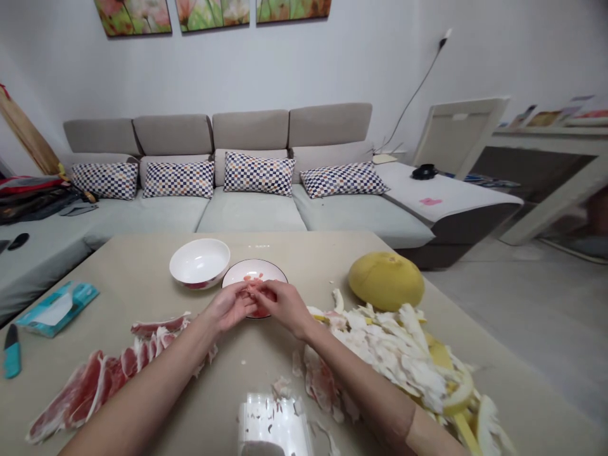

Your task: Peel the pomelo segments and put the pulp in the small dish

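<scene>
Both my hands meet over a white plate with a dark rim (232,273), which holds a few bits of red pomelo flesh (254,277). My left hand (228,309) has its fingers curled, gripping a small piece of pomelo flesh (251,288) from the left side. On the other side, my right hand (284,305) pinches the same piece; my fingers partly hide it. A row of pomelo segments (111,377) in pale membrane lies by my left forearm. Near my right forearm is a heap of white and yellow pomelo peel (384,348), with red-tinged membrane scraps (320,380) beside it.
A white bowl (199,261) stands left of the plate. Behind the peel sits a whole yellow pomelo (386,280). At the table's left edge are a tissue pack (59,308) and a teal-handled knife (12,358). A shiny, clear-looking object (273,427) with scraps lies at the front.
</scene>
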Motion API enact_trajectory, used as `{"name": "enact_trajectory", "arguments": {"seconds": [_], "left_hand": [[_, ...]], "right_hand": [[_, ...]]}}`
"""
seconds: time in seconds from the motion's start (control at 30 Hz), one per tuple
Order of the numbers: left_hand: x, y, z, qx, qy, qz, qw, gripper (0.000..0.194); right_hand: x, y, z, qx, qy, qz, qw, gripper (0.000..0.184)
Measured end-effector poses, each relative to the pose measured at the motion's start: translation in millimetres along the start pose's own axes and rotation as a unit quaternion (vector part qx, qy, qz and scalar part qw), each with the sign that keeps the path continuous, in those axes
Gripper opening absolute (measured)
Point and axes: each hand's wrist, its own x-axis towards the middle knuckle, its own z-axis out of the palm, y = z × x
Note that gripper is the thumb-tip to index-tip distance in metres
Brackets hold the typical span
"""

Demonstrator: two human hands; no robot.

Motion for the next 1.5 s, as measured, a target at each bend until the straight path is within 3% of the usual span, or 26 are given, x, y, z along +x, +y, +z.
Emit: {"name": "enact_trajectory", "arguments": {"seconds": [0.23, 0.43, 0.8, 1.07, 1.33, 1.5], "left_hand": [[3.5, -4.0, -14.2, 0.036, 0.054, 0.048, 0.997, 0.002], [9.6, -2.8, -21.3, 0.058, 0.088, 0.072, 0.992, 0.005], [7.4, -1.2, -29.8, 0.132, 0.105, 0.089, 0.982, 0.014], [1.8, -3.9, -20.4, 0.195, 0.079, 0.121, 0.97, 0.028], [5.9, -10.9, -27.9, 0.234, 0.097, 0.167, 0.953, 0.035], [7.7, -11.7, -32.6, 0.244, 0.102, 0.187, 0.946, 0.036]], "right_hand": [[11.0, 11.0, -3.3, 0.091, -0.028, 0.065, 0.993, 0.027], [15.9, 19.8, 0.1, 0.111, -0.03, 0.089, 0.989, 0.029], [19.6, 21.1, -8.6, -0.057, 0.028, 0.039, 0.997, 0.016], [10.2, 4.3, 6.2, -0.04, 0.008, -0.018, 0.999, 0.021], [13.3, 6.6, 8.7, 0.037, 0.038, 0.052, 0.997, 0.018], [17.7, 19.0, 4.6, 0.064, 0.061, 0.094, 0.992, 0.027]]}}
